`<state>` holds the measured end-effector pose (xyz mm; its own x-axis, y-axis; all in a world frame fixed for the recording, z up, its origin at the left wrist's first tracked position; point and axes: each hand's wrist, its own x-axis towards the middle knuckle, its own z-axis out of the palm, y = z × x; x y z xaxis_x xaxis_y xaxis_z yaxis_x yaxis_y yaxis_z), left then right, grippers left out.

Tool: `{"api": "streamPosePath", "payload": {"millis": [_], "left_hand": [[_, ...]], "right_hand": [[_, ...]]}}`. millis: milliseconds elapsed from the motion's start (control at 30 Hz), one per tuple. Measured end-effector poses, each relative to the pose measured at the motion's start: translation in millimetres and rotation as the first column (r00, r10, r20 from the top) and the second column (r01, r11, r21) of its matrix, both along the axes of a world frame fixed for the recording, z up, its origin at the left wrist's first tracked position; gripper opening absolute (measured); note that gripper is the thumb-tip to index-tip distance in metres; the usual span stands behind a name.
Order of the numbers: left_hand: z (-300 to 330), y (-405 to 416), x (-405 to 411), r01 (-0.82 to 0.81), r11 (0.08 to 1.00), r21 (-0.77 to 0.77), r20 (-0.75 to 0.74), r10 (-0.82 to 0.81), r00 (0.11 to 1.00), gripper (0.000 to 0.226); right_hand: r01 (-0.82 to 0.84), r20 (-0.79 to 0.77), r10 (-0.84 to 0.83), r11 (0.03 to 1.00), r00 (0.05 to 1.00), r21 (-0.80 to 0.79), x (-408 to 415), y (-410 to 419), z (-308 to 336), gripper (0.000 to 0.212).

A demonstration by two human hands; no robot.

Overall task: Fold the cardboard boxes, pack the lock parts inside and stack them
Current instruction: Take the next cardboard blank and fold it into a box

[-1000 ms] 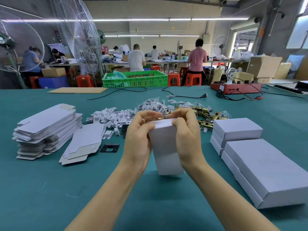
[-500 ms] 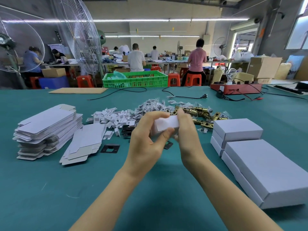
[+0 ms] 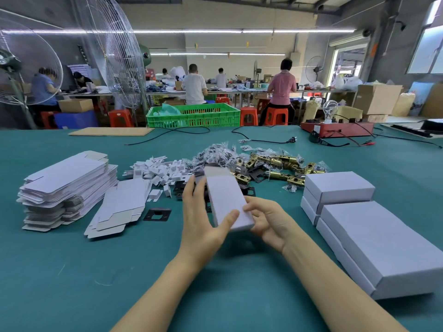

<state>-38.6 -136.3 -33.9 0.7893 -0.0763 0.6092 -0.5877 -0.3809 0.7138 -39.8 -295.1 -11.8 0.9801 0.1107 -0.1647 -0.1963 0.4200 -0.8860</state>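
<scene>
A long, narrow white cardboard box point(image 3: 227, 200) is held above the middle of the green worktop point(image 3: 72, 271), its broad plain face turned up and its length running away from the person, tilted slightly leftward at the far end; that far end shows a greyish flap and is somewhat blurred. The left hand point(image 3: 203, 221) grips it from the left side, thumb pressed on the top face near the near end and fingers curled along the left edge. The right hand point(image 3: 266, 221) cradles the near right corner, thumb on the top edge and fingers curled beneath it. Toward the left edge of the worktop lies a tall stack of flat box blanks point(image 3: 64, 188), with a smaller fanned pile of blanks point(image 3: 119, 207) just beside it on the right and a dark strike plate point(image 3: 157, 213) near that pile. Behind the box, toward the middle of the worktop, are small white folded inserts point(image 3: 155, 172), bagged screws point(image 3: 215, 154) and brass latch parts point(image 3: 280, 166). Near the right edge sit closed white boxes in stacks point(image 3: 374, 238), a smaller group point(image 3: 335, 188) behind the larger one
</scene>
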Motion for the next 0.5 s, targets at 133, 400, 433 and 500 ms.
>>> {"api": "streamPosePath", "payload": {"millis": [133,400,433,500], "left_hand": [[-3,6,9,0.117,0.916,-0.385,-0.385,-0.274,0.881,0.054],[-4,8,12,0.186,0.898,-0.398,-0.344,-0.334,0.877,0.03],[-4,9,13,0.187,0.897,-0.4,-0.34,-0.335,0.879,0.03],[-4,11,13,0.196,0.89,-0.411,-0.339,-0.349,0.874,0.035]], "right_hand": [[0.028,0.13,-0.025,0.999,0.991,-0.023,2,0,-12,0.048],[0.091,0.28,-0.058,0.99,0.958,-0.105,1,2,-18,0.05],[0.083,0.284,-0.053,0.992,0.957,-0.094,1,2,-19,0.05],[0.052,0.285,-0.03,0.996,0.958,-0.067,1,2,-21,0.048]]}}
